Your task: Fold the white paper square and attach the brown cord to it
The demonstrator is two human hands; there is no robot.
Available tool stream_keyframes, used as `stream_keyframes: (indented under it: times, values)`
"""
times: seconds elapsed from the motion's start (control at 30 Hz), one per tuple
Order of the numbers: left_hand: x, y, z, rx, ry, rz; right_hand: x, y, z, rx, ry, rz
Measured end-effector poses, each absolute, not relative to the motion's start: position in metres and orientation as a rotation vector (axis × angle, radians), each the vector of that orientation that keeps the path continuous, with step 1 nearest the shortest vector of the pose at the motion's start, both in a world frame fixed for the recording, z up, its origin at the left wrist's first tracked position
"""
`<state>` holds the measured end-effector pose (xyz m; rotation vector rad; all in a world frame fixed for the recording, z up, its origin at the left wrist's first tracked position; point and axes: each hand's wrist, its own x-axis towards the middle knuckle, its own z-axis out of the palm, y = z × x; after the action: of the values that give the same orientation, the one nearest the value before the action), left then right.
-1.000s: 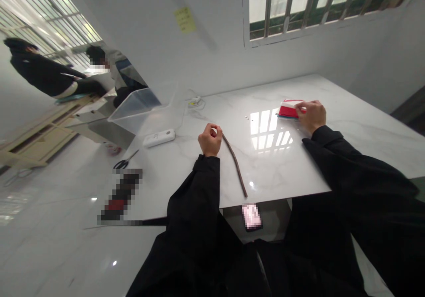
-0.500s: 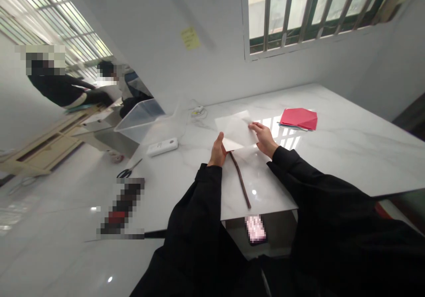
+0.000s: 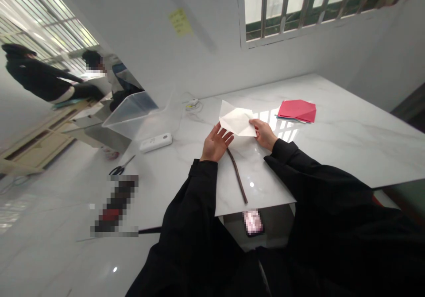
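A sheet of white paper (image 3: 237, 119), with creases across it, is held above the table by my right hand (image 3: 264, 134), which pinches its right edge between thumb and fingers. My left hand (image 3: 215, 144) is at the sheet's lower left, palm up and fingers spread; whether the fingertips touch the paper I cannot tell. Below the sheet a thin brown stick (image 3: 238, 177) lies on the white marbled table (image 3: 192, 186), pointing toward the front edge. Its far end reaches under my left fingers.
Red paper sheets (image 3: 296, 111) are stacked at the right. To the left are a white power strip (image 3: 156, 142), scissors (image 3: 121, 166), a clear plastic bin (image 3: 133, 113) and a blurred-out dark item (image 3: 116, 206). A phone (image 3: 253, 222) lies below the table edge. Two people sit far left.
My left hand has let go of the paper's lower left corner and opened its fingers. The paper has turned and tilted in my right hand. The view has shifted slightly.
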<state>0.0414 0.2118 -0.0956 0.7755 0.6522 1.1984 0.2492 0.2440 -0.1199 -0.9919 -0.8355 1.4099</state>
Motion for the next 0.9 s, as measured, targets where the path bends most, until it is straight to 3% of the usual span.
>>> stream_keyframes:
  times: [0.17,0.9]
  values:
    - [0.047,0.209,-0.103,0.858,0.627,1.191,0.245,0.241,-0.117,-0.907,-0.673,1.494]
    - [0.053,0.207,-0.093,0.748,0.603,1.236,0.247,0.237,-0.118,-0.882,-1.023,1.492]
